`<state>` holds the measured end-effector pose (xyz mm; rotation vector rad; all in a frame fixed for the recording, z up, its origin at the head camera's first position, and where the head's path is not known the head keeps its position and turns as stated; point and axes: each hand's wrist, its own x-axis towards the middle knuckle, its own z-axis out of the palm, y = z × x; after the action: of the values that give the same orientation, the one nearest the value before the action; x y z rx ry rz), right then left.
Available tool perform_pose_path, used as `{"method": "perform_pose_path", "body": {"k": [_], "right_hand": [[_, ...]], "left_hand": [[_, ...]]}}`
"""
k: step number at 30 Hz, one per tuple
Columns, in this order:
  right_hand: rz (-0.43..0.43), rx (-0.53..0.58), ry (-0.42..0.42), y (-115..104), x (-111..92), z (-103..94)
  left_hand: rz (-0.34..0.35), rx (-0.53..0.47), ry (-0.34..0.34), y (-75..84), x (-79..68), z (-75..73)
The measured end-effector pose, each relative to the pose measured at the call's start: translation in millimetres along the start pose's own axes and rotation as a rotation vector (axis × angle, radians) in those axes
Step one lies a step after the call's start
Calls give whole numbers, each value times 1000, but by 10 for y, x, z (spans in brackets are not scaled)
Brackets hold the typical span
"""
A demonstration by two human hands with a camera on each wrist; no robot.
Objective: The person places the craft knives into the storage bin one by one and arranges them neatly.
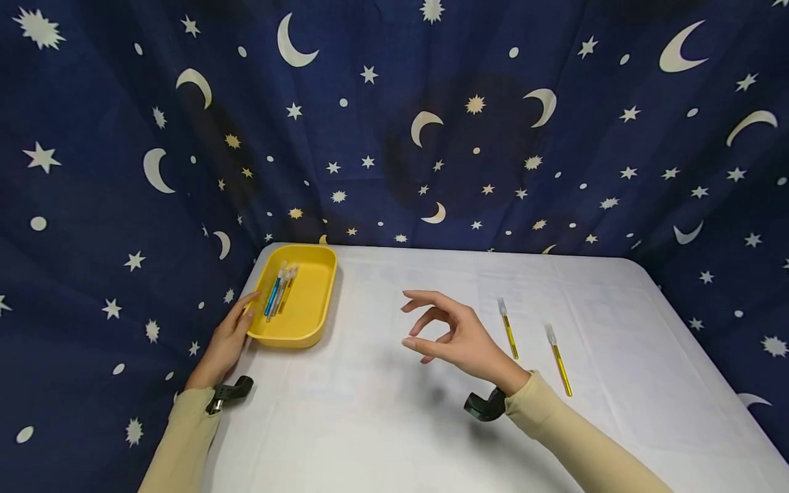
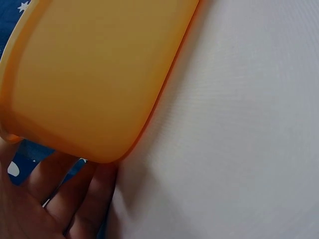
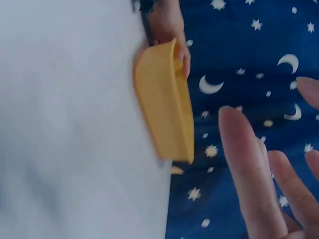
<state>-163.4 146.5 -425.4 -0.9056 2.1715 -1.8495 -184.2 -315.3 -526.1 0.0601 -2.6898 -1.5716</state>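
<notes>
My left hand point(image 1: 224, 346) holds the near-left corner of a yellow tray point(image 1: 320, 294), thumb at the rim and the other fingers against its outer wall. Inside the tray, toward its left side, lie several slim pen-shaped tools point(image 1: 280, 294) with clear caps, blue, silvery and gold. Over the middle of the table hovers my right hand point(image 1: 459, 339), its fingers loosely curved and apart, with nothing between them. Right of it, two gold pen-shaped tools with clear caps lie on the table, one nearer the hand point(image 1: 510, 335) and one farther right point(image 1: 561, 370).
A white cloth point(image 1: 370, 424) covers the table. Dark blue curtains point(image 1: 382, 137) with moons and stars hang behind it and along both sides. Each wrist wears a black camera mount, the left one point(image 1: 231, 392) close to the table's left edge.
</notes>
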Motion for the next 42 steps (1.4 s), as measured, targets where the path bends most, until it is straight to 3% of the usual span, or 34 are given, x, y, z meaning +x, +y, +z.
{"method": "perform_pose_path", "body": {"k": [13, 24, 32, 42], "right_hand": [[32, -2, 99, 345, -456, -536], [84, -149, 234, 587, -744, -1144], [200, -185, 277, 805, -830, -1421], [333, -181, 299, 987, -780, -1575]], "left_hand": [[-7, 13, 8, -12, 22, 12], [1, 23, 9, -39, 28, 26], [12, 33, 8, -49, 27, 25], [10, 37, 18, -31, 28, 28]]}}
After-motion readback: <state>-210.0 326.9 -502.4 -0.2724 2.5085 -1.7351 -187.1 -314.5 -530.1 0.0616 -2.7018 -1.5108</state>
